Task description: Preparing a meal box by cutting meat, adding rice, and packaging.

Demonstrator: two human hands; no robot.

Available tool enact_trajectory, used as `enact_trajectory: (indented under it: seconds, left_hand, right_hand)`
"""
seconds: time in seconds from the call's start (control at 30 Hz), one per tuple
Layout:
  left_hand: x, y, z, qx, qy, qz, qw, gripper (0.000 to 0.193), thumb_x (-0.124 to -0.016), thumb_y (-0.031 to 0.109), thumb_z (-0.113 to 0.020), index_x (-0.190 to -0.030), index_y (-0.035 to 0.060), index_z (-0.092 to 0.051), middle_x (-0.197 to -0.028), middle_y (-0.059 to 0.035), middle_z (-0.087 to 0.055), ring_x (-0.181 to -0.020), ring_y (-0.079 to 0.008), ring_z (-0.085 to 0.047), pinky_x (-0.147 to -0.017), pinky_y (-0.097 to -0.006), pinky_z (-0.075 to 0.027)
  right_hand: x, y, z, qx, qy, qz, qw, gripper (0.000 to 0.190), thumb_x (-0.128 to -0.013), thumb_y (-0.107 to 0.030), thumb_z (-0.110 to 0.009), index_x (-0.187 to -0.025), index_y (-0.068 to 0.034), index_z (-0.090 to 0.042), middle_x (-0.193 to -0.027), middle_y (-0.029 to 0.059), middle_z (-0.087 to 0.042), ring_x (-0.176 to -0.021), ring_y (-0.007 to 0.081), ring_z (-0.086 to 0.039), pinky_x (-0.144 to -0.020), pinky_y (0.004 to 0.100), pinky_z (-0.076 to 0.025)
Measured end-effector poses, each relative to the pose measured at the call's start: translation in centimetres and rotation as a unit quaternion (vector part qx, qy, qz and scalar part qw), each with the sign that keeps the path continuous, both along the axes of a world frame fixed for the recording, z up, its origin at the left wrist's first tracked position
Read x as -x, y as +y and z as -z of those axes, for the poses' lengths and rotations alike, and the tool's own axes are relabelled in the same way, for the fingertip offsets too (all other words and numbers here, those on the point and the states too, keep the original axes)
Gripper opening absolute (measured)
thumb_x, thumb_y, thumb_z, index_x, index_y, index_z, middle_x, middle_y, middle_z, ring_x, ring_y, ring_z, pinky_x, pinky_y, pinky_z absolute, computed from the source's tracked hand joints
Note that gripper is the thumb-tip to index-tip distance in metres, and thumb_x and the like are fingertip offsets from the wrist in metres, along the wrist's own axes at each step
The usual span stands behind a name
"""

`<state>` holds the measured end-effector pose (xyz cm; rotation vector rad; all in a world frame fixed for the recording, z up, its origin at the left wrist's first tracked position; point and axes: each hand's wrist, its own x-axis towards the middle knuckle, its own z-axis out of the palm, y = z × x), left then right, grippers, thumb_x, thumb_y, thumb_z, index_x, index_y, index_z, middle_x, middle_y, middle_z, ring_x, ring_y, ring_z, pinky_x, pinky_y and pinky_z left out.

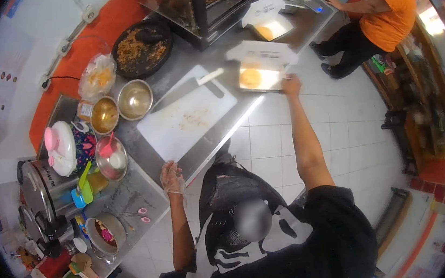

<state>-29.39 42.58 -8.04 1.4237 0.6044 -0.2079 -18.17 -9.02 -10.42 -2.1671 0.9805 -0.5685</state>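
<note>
My right hand [292,84] grips the near right corner of an open takeaway food box [268,78] at the front edge of the steel counter. Inside it lies a round yellow mound of food [251,79], likely rice. The box's raised lid is blurred and bears printing. My left hand [173,178], in a clear plastic glove, hangs by the near corner of a white cutting board [188,120] with its fingers loosely bent; I see nothing in it. A kitchen knife [210,76] with a white handle lies across the board, near brown crumbs.
A second open food box [270,28] stands farther along the counter. Beyond the board are a dark stone mortar [142,49], steel bowls [135,99] and a glass-doored food cabinet [203,10]. Pink-handled scissors [144,215] lie at left. A person in orange [388,17] stands at the far right.
</note>
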Motion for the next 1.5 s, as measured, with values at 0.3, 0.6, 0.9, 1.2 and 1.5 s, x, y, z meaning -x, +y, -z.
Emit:
enact_trajectory:
  seconds: [0.3, 0.6, 0.9, 1.2, 1.5]
  left_hand:
    - [-8.9, -11.7, 0.3, 0.044, -0.009, 0.043, 0.998, 0.031, -0.083, 0.017, -0.065, -0.111, 0.0068, -0.059, -0.092, -0.0021, -0.058, -0.074, -0.0094, -0.054, -0.058, -0.0219, -0.043]
    - [-20.5, -32.1, -3.3, 0.102, 0.036, 0.427, 0.898, 0.068, -0.085, 0.024, -0.064, -0.141, 0.0054, -0.032, -0.103, -0.0098, -0.062, -0.075, -0.0154, -0.059, -0.065, -0.0294, -0.051]
    - [-24.2, -41.7, -2.1, 0.133, 0.135, 0.447, 0.875, 0.061, -0.086, 0.022, -0.061, -0.138, 0.0048, -0.034, -0.087, -0.0088, -0.064, -0.068, -0.0166, -0.061, -0.053, -0.0318, -0.051]
    - [-21.5, -41.7, 0.6, 0.137, 0.132, 0.306, 0.933, 0.038, -0.092, 0.031, -0.051, -0.119, 0.0063, -0.044, -0.088, -0.0159, -0.066, -0.052, -0.0220, -0.057, -0.044, -0.0364, -0.048]
    - [-21.5, -44.4, -1.4, 0.072, 0.208, 0.193, 0.956, 0.037, -0.093, 0.035, -0.046, -0.113, 0.0054, -0.053, -0.089, -0.0149, -0.067, -0.052, -0.0197, -0.057, -0.050, -0.0342, -0.049]
  right_hand:
    - [-4.0, -7.5, 0.1, -0.205, -0.052, 0.063, 0.975, 0.021, -0.075, -0.009, -0.059, -0.092, 0.002, -0.057, -0.083, 0.0129, -0.062, -0.073, 0.0230, -0.065, -0.050, 0.0366, -0.058]
    - [-4.7, -11.7, -0.2, -0.319, -0.072, -0.005, 0.945, 0.028, -0.086, -0.027, -0.062, -0.096, -0.001, -0.057, -0.091, 0.0083, -0.061, -0.070, 0.0168, -0.061, -0.055, 0.0299, -0.056]
    - [11.7, -19.0, 11.5, -0.360, 0.084, -0.085, 0.925, 0.020, -0.083, -0.012, -0.055, -0.099, -0.002, -0.057, -0.084, 0.0098, -0.062, -0.060, 0.0166, -0.059, -0.044, 0.0306, -0.052]
    - [27.8, -25.5, 25.6, -0.323, 0.319, -0.461, 0.763, 0.019, -0.084, -0.025, -0.056, -0.083, -0.007, -0.062, -0.079, 0.0054, -0.064, -0.088, 0.0196, -0.062, -0.063, 0.0405, -0.053]
    - [11.9, -32.2, 16.0, -0.370, 0.326, -0.140, 0.859, 0.023, -0.083, -0.028, -0.057, -0.094, -0.009, -0.063, -0.080, 0.0074, -0.065, -0.068, 0.0190, -0.062, -0.053, 0.0349, -0.054]
